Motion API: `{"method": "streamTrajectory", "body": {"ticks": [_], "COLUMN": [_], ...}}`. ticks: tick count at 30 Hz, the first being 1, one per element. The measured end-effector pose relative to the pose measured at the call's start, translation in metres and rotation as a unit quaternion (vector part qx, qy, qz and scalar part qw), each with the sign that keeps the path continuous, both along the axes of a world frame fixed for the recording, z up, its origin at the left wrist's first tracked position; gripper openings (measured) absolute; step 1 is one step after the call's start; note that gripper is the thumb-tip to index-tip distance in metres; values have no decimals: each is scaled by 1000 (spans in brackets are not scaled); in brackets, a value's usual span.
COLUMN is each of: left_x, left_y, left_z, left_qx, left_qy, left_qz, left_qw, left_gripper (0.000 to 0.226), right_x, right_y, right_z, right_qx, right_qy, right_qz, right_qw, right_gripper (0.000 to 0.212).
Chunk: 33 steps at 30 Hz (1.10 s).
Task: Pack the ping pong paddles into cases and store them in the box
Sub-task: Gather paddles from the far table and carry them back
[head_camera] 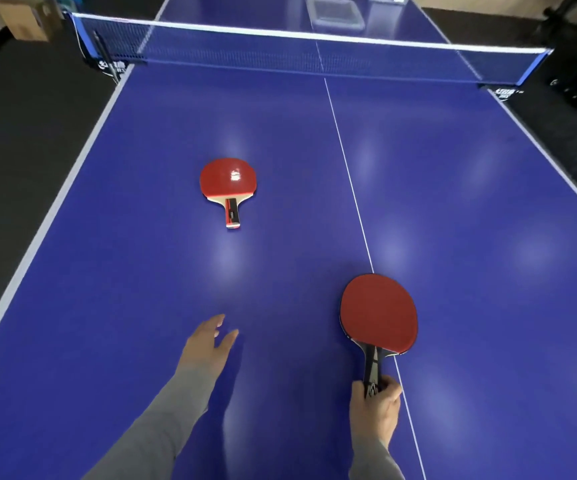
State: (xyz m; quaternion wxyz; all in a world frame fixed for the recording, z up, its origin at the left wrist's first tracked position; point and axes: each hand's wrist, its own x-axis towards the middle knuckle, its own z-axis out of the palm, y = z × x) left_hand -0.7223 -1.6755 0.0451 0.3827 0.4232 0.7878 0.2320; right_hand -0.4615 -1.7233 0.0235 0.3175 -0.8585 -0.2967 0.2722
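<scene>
Right hand [377, 403]: fingers clenched on long-handled paddle [379, 315]. Left hand [211, 341]: released, empty. Short-handled paddle [228, 181] nearer net [280, 46]. Risk (judged): end-of-handle grip lets blade swing, slip.

paddle [228, 178] on table [453, 202] left of centre line [346, 168], net [280, 53] behind

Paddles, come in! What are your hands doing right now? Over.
Right hand gripping long-handled paddle. Left hand open, empty. Short-handled paddle flat on table. Path clear.
</scene>
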Motion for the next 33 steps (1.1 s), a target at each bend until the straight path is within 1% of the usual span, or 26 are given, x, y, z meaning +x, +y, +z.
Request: {"method": "streamTrajectory", "body": {"ticks": [4,8,12,16,19,25,27,29,31,33], "left_x": [-7,-13,-18,-19,-18,-17,-20,-26,-34,-40], "left_y": [65,130,183,226,251,282,285,287,285,280], "left_z": [0,-7,-16,-28,-32,-34,-34,-35,-36,-35], "left_qx": [33,64,84,63,49,10,10,19,33,48], "left_qy": [-26,-36,-21,27,58,109,113,71,-11,-104], "left_qz": [53,95,113,141,152,139,141,152,154,149], "left_qw": [998,993,990,988,986,984,984,986,987,982], "left_gripper": [51,63,78,81,77,52,46,41,30,12], "right_x": [-11,-21,-32,-39,-40,-41,-40,-38,-36,-36], "right_y": [32,69,99,121,129,137,136,134,131,128], "right_z": [11,19,22,20,15,8,6,4,4,6], "right_qx": [29,56,77,86,82,87,88,85,84,87], "right_qy": [20,25,33,25,11,-30,-35,-33,-27,-20], "right_qz": [-14,-2,2,-3,-14,-34,-38,-35,-29,-23], "right_qw": [999,998,996,996,997,995,995,995,996,996], "right_gripper": [31,31,31,33,37,39,41,41,41,41]}}
